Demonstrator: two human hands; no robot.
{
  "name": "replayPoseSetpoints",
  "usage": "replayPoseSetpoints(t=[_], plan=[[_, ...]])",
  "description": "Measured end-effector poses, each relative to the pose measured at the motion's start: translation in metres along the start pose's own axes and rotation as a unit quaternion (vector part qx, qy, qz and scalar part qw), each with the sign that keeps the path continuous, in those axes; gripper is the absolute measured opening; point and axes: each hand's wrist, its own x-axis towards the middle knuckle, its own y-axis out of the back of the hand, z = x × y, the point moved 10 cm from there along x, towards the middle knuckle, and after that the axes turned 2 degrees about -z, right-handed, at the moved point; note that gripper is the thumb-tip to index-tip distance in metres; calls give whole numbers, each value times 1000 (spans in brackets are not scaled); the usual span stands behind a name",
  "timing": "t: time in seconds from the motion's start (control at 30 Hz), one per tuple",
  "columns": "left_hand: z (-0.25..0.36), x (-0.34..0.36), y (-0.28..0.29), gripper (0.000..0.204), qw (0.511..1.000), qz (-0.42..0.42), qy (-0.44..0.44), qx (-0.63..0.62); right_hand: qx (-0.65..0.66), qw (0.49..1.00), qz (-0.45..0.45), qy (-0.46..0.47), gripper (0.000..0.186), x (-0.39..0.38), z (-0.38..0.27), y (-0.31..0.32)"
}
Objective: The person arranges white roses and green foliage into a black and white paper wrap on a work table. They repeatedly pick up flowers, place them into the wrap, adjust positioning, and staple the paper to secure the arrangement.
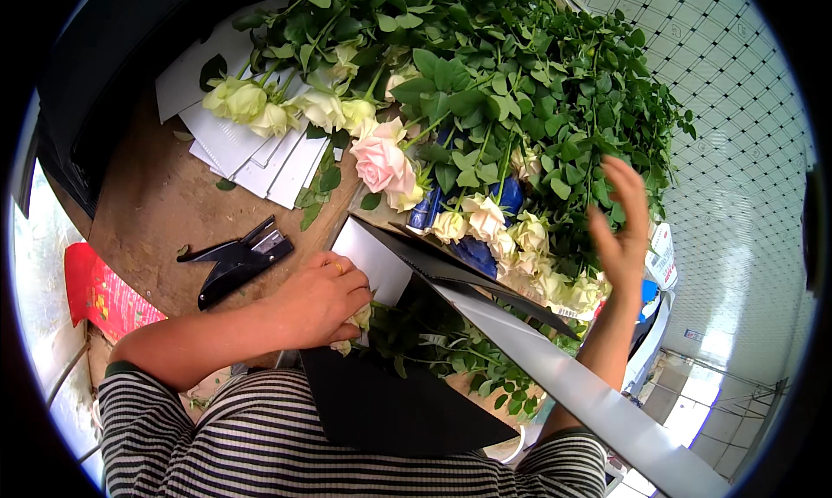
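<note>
My left hand (319, 300), a ring on one finger, curls at the inner end of a black sheet (407, 411) that lies against my front. Its fingers close around a pale cream rose (360, 318), only partly visible. Leafy stems (459, 346) run right from there across the sheet. A white panel (377, 260) stands just beyond my fingers, beside a raised black flap (468, 277). Off to the right, my right hand (622, 229) is up in the air beside the big heap of leaves, fingers apart and holding nothing.
A black stapler (247, 260) rests on the brown table (147, 229). White corrugated sheets (234, 143) lie under cream roses (321, 110). A pink rose (381, 162) and green foliage (563, 91) fill the far side. A long pale strip (589, 377) slants toward the lower right.
</note>
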Motion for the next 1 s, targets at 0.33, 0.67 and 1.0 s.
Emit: replayPoseSetpoints(t=[0.33, 0.67, 1.0], plan=[[-6, 0, 3, 45, 1000, -13, 2, 3, -174, 952, -135, 214, 25, 42, -17, -125], [-5, -1, 4, 45, 1000, -2, -3, -14, 177, 977, -106, 47, 22, 81, 13, -40], [-14, -4, -1, 48, 999, -12, 35, -13, 399, 810, 425, 62, 25, 92, 47, 138]])
